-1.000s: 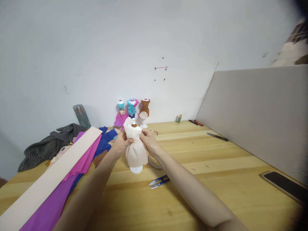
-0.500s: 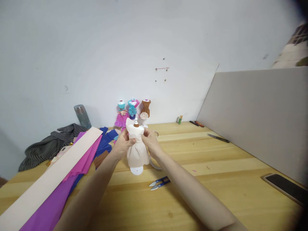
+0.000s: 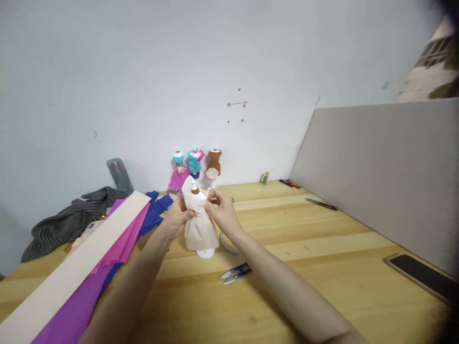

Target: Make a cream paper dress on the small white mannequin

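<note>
A small dress form in a cream paper dress (image 3: 201, 229) leans a little to the left over its round white base (image 3: 205, 253). My left hand (image 3: 176, 218) grips the dress at its left side, thumb across the waist. At the upper right edge of the dress, my right hand (image 3: 220, 208) is closed, with thumb and fingertips pinching the paper. Blue-handled thread snips (image 3: 236, 272) lie on the table in front of the form. Behind my right wrist a white ring (image 3: 228, 242) is partly hidden.
Three dressed forms (image 3: 195, 165) stand by the wall. Left are coloured papers (image 3: 122, 234), a long cream strip (image 3: 79, 260), striped cloth (image 3: 71, 220) and a bottle (image 3: 120, 176). Right are a phone (image 3: 423, 277), a craft knife (image 3: 321, 204) and a green-labelled vial (image 3: 265, 178).
The dressed form has tilted to the left. My right hand's fingers have risen and drawn together at the dress's upper right edge. The view has shifted slightly.
</note>
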Demonstrator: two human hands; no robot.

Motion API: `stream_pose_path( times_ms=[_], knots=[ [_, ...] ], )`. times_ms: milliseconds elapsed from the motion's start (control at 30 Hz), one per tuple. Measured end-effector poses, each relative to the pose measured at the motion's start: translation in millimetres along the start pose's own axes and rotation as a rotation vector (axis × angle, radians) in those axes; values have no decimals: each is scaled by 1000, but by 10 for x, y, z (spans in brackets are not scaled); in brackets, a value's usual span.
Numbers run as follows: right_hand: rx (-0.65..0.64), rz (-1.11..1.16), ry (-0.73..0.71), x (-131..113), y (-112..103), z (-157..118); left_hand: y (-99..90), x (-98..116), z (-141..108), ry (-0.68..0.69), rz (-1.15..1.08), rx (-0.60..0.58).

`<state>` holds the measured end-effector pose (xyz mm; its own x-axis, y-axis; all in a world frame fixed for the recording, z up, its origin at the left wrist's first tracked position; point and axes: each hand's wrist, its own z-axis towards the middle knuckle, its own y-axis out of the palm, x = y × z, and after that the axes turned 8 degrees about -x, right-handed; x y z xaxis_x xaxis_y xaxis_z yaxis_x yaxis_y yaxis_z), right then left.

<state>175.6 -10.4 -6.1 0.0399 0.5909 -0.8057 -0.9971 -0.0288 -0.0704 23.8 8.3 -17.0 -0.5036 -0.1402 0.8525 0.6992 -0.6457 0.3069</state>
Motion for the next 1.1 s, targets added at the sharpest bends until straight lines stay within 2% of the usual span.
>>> stream_pose_path(
  times_ms=[133,300,433,600,967,1100],
  knots=[
    [-117,290,17,-37,-93,40,13,60,-17,-23,-19,-82],
    [-261,430,-4,-78,-186,58,37,84,-19,-31,3,-113],
    [-252,408,-8,-101,-195,54,17,54,-11,-36,-6,-91],
    [-275,487,-3,-144,-200,68,6,29,-9,-26,-8,-66],
    [-212,601,88,-205,-173,82,-6,14,-5,-19,58,-43],
    [-10,464,148,-147,-177,97,11,19,2,3,39,-16]
  ],
)
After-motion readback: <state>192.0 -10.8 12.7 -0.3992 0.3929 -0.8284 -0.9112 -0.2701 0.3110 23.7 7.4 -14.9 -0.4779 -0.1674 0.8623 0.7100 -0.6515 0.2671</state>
